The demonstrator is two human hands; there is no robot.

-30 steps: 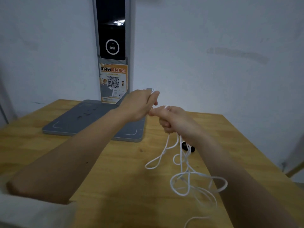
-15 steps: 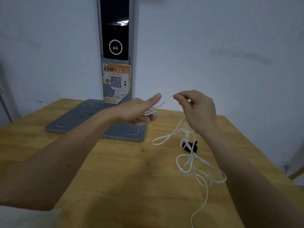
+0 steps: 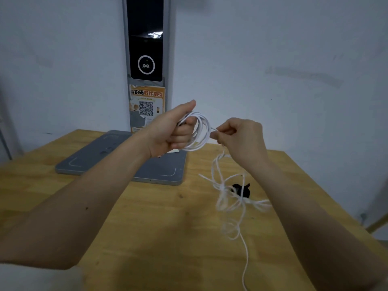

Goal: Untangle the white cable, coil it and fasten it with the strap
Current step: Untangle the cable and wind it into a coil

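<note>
So there's a wooden bench (image 3: 147, 227) up against a pale wall, with a grey scanner-type device (image 3: 117, 158) at the back: flat base plate on the bench and a tall post with a black screen plus an orange QR sticker (image 3: 147, 101). Both hands are up above the bench, just beside each other. The left hand (image 3: 170, 131) is fisted round a few neat loops of the white cable (image 3: 228, 192), thumb pointing up, and the loops stick out to the right of the knuckles. The right hand (image 3: 241, 137) has its fingers curled and pinches the cable right next to that coil. From there the rest of the cable drops down in a messy, blurry tangle over the right part of the bench, and one loose strand trails toward the near edge. The black strap (image 3: 241, 190) lies on the bench behind the tangle, partly hidden by the strands, can't tell if they actually touch it
</note>
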